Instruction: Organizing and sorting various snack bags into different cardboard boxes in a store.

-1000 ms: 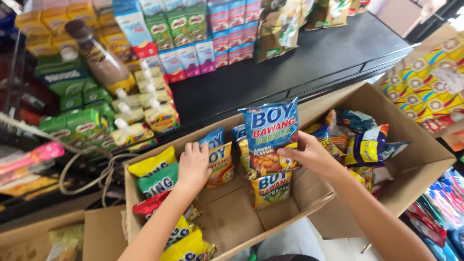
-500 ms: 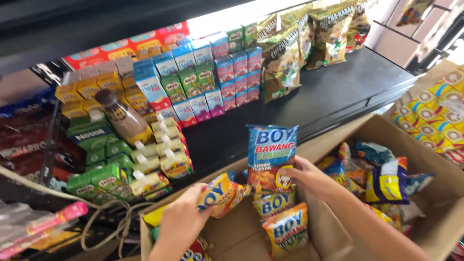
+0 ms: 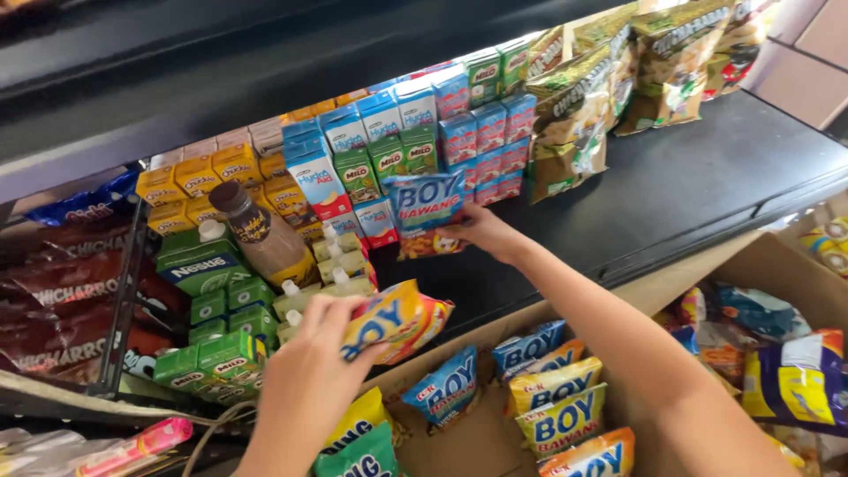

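My right hand (image 3: 484, 231) holds a blue snack packet (image 3: 426, 212) out over the black shelf (image 3: 671, 190), close to the rows of small drink cartons (image 3: 402, 146). My left hand (image 3: 314, 371) grips a yellow and orange snack packet (image 3: 393, 320) above the left end of the cardboard box (image 3: 791, 265). Several more packets of the same kind (image 3: 552, 397) stand upright inside the box under my right forearm.
Green and yellow drink cartons (image 3: 212, 300), a brown bottle (image 3: 261, 231) and white-capped pouches (image 3: 340, 265) fill the shelf's left side. Brownish snack bags (image 3: 574, 124) stand at the back right. Mixed snack bags (image 3: 786, 371) lie in the box's right half. Red bags (image 3: 62, 291) hang far left.
My right hand has lifted the blue packet out of the box and up to the shelf by the cartons. My left hand raised the yellow and orange packet. The view tilted upward.
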